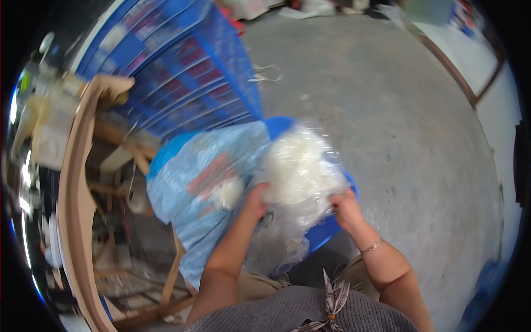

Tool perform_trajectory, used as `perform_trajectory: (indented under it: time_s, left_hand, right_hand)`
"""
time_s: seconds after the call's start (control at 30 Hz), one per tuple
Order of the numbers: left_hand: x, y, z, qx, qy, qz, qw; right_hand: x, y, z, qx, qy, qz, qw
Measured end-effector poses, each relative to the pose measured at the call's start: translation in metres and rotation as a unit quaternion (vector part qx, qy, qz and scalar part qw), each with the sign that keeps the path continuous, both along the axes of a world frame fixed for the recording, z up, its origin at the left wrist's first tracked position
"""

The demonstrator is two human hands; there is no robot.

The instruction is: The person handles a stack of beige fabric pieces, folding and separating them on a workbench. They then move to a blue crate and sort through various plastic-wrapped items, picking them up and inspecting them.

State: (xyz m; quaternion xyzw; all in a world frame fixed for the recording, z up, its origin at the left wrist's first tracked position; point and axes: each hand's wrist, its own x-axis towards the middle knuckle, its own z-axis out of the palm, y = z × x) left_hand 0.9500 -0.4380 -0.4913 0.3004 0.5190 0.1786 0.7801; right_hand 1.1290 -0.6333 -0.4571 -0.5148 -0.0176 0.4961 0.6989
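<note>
A clear plastic bag (pixel 301 166) with off-white contents hangs between my two hands over a round blue tub (pixel 323 235). My left hand (pixel 258 200) is closed on the bag's left side, and my right hand (pixel 345 207) grips its right side. Blur hides the fingertips and what exactly the bag contains. Crumpled clear film (pixel 276 249) trails below it toward my lap. Just left of my left hand lies a light blue woven sack (pixel 193 238) with red printing and a whitish lump on it.
A large blue plastic crate (pixel 188 61) with slatted sides stands at the far left. Along the left runs a tan board edge (pixel 74 205) above a wooden frame (pixel 171 274). Grey concrete floor (pixel 420 127) stretches to a white wall on the right.
</note>
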Motion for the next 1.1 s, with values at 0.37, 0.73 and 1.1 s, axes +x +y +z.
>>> perform_trajectory:
  time_s: [0.37, 0.73, 1.1]
  left_hand:
    - [-0.056, -0.009, -0.114, 0.31, 0.228, -0.616, 0.688]
    - [-0.114, 0.066, -0.156, 0.322, 0.6, -0.009, 0.732]
    - [-0.148, 0.079, -0.201, 0.25, 0.169, 0.2, 0.932]
  right_hand:
    - [0.023, -0.024, -0.006, -0.054, -0.121, -0.059, 0.989]
    - [0.02, -0.032, -0.01, -0.077, -0.129, -0.054, 0.987]
    - [0.007, -0.017, 0.0, -0.009, -0.112, -0.02, 0.994]
